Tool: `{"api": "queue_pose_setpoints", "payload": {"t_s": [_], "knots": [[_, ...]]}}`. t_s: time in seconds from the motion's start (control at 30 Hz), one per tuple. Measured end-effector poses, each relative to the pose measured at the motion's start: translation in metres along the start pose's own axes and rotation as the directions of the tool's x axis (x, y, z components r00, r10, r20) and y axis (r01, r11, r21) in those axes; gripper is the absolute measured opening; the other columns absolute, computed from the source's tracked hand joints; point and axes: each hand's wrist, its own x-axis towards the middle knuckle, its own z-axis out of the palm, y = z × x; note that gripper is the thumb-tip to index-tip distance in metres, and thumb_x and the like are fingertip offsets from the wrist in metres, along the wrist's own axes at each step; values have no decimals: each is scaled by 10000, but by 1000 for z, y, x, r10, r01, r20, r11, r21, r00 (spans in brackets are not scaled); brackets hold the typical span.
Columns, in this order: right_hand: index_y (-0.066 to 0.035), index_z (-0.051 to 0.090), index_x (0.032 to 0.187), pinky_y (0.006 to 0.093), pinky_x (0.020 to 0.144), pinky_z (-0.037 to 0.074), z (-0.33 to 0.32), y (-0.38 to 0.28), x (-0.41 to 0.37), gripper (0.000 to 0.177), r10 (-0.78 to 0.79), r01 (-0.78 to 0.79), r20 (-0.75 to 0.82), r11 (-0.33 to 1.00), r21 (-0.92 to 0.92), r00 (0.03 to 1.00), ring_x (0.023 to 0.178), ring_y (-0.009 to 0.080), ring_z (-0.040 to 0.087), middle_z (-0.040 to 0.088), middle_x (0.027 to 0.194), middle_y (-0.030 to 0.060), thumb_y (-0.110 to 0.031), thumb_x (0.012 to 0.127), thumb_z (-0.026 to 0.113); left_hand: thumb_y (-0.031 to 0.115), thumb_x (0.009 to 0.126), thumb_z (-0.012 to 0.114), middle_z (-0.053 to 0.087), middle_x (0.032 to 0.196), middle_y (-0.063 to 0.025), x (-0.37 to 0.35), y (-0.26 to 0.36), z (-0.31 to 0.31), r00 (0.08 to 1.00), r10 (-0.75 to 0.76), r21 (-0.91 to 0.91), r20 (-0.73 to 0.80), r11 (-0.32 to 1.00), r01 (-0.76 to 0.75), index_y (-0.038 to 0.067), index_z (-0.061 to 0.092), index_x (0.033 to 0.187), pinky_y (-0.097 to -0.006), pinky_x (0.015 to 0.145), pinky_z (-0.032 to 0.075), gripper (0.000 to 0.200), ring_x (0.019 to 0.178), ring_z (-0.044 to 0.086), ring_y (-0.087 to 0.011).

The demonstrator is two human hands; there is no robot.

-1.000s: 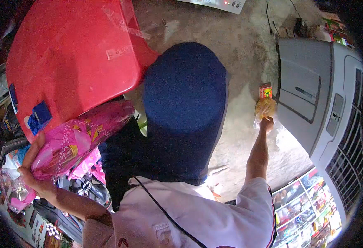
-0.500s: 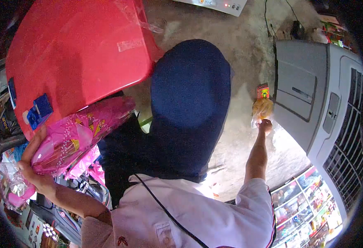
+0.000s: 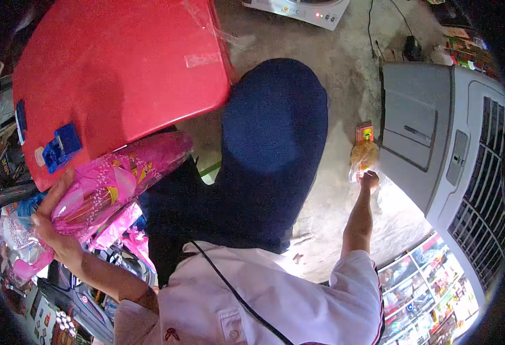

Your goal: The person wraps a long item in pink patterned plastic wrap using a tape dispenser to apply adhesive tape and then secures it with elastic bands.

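My left hand [image 3: 57, 221] is closed round the gathered end of a pink cellophane-wrapped bundle [image 3: 114, 184], with clear and pink wrap trailing below the fist. The bundle's far end rests near my lap, beside the red table's edge. Out to the right, my right hand [image 3: 369, 180] pinches the neck of a clear plastic bag [image 3: 364, 154] with yellowish-brown contents I cannot make out. Just beyond that bag is a small red-and-yellow box [image 3: 364, 132]. My arm is stretched out to reach it.
A red table [image 3: 126, 69] fills the upper left, with a dark blue object [image 3: 63, 146] at its corner. On the right stands a grey cabinet-like unit [image 3: 410, 115] with a barred front. A white appliance [image 3: 298, 12] sits at the top. Shelves of goods [image 3: 430, 276] show lower right.
The whole view has shifted slightly, the table now appearing further right. Both hands keep their holds; the wrapped bundle has hardly moved.
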Motion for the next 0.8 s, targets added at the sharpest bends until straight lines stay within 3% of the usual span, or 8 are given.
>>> {"api": "queue_pose_setpoints", "payload": {"t_s": [0.17,0.33,0.37,0.43,0.5,0.53,0.63,0.8], "knots": [[-180,774,884,367,863,585,19,24,25,217,-292,302,76,919,-254,953,1010,220,725,770,1012,28,-364,790,841,682,1054,212,655,1357,-231,-2,-13,-13,997,-25,8,70,1000,24,-83,634,1337,-461,1148,419,919,1289,599,-344],[-130,754,941,365,821,603,-3,6,10,225,28,-111,195,897,429,980,940,215,731,771,1015,43,-210,767,871,644,1070,210,679,1314,-230,-4,-10,-5,999,-38,-18,21,999,39,-75,664,1288,-466,1141,420,877,1269,611,-343],[-118,754,950,356,780,606,-9,3,12,193,-297,291,-1,937,193,955,892,211,735,774,988,54,-189,795,844,629,1075,215,696,1281,-230,-2,-6,-3,1000,-25,-6,7,1000,25,-72,682,1258,-468,1137,418,862,1250,622,-345],[-93,753,969,340,697,611,-18,4,23,133,-867,771,-79,477,-422,492,798,203,743,781,935,75,-145,852,789,611,1082,214,713,1248,-231,-4,-3,1,1000,-19,-7,-12,1000,19,-68,705,1218,-470,1136,413,849,1234,631,-345],[-78,746,964,300,746,584,-22,-28,14,140,-474,517,-220,827,222,853,837,172,720,768,926,62,-165,874,809,603,1088,205,711,1249,-231,-5,-1,4,999,-33,-30,-17,999,32,-69,713,1198,-470,1140,407,849,1238,628,-344],[-71,742,961,281,771,570,-32,-53,3,150,-225,269,-147,802,533,963,857,157,709,762,922,55,-175,885,819,592,1091,207,706,1261,-227,-6,-1,4,1000,-4,-11,7,1000,4,-61,702,1207,-466,1131,416,828,1235,630,-341],[-47,750,965,240,792,512,-63,-126,-14,147,-393,433,-264,442,786,881,853,97,651,730,908,20,-177,924,806,558,1105,193,702,1263,-227,-7,1,5,996,62,12,56,998,-63,-48,686,1193,-473,1123,424,787,1231,633,-345],[-22,741,965,216,735,460,-175,-294,-96,78,-555,524,-272,365,770,786,796,64,574,676,884,-14,-101,967,740,451,1138,226,729,1164,-232,-6,15,9,979,181,-145,90,975,-167,1,668,958,-516,1093,450,656,1171,671,-364]]}}
